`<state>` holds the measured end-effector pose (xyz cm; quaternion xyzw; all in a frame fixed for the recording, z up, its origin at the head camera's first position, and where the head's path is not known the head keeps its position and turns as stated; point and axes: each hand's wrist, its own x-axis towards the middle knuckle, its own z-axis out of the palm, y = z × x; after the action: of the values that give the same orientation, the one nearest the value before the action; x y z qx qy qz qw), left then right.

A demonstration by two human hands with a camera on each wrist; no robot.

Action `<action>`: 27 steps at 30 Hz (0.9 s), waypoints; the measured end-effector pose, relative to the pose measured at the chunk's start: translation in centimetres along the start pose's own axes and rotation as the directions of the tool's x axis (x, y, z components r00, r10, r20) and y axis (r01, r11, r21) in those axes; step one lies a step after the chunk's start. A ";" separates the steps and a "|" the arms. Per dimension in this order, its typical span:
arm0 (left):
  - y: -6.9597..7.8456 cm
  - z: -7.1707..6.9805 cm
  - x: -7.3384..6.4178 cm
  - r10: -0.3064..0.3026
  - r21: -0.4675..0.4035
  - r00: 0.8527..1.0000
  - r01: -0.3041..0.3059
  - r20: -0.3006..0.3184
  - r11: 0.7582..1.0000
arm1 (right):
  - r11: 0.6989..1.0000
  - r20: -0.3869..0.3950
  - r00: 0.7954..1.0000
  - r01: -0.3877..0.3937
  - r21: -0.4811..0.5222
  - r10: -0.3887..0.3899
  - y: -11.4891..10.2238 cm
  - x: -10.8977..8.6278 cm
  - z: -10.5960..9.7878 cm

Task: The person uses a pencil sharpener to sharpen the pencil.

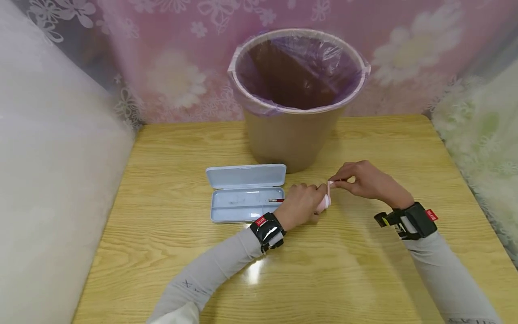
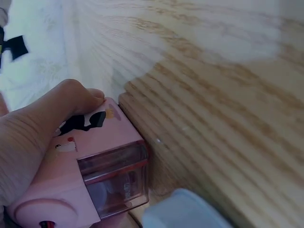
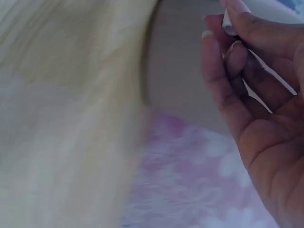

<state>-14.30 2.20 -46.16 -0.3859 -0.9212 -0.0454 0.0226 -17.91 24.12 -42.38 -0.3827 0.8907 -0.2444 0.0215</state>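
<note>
My left hand (image 1: 300, 204) grips a pink pencil sharpener (image 2: 109, 135) on the table. A see-through shavings drawer (image 2: 118, 183) shows on its side in the left wrist view. From the sharpener's round front comes a red pencil (image 1: 277, 200), its metal-banded end pointing left. On the sharpener's right side, the thumb and fingers of my right hand (image 1: 366, 182) pinch the end of the crank handle (image 1: 329, 186). Only the pale tip of the handle's knob (image 3: 229, 29) shows in the right wrist view. My left hand hides much of the sharpener from above.
Left of the sharpener lies an open light-blue pencil case (image 1: 232, 217), its lid (image 1: 247, 177) tipped back. Behind it stands a tall beige bin (image 1: 291, 139) with a purple liner (image 1: 348, 67). A pink flowered curtain (image 1: 174, 58) hangs behind the wooden table (image 1: 162, 180).
</note>
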 end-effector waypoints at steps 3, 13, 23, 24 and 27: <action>0.2 0.0 0.1 -0.005 0.000 1.000 0.005 -0.007 1.000 | 0.980 0.090 0.991 -0.114 0.164 0.100 2.2 -0.3 1.6; -0.3 -1.0 0.6 -0.057 -0.020 0.998 0.057 0.025 0.998 | 0.916 0.138 0.974 -0.218 0.337 0.181 2.9 -2.2 5.0; 0.0 -0.3 0.5 -0.069 -0.041 0.997 0.071 0.035 0.997 | 0.965 0.068 0.995 -0.081 0.251 0.066 -0.8 -4.9 5.1; 0.0 -0.3 0.4 -0.070 -0.044 0.997 0.072 0.037 0.996 | 0.971 0.069 0.996 -0.066 0.230 0.052 -1.1 -4.9 4.9; 0.1 0.0 0.3 -0.063 -0.057 0.997 0.066 0.042 0.996 | 0.985 0.092 0.996 -0.029 0.171 0.014 -1.9 -4.8 4.4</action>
<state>-14.47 2.50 -46.12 -0.3572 -0.9317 -0.0654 -0.0086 -12.20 24.51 -46.05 -0.3805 0.8685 -0.3026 0.0972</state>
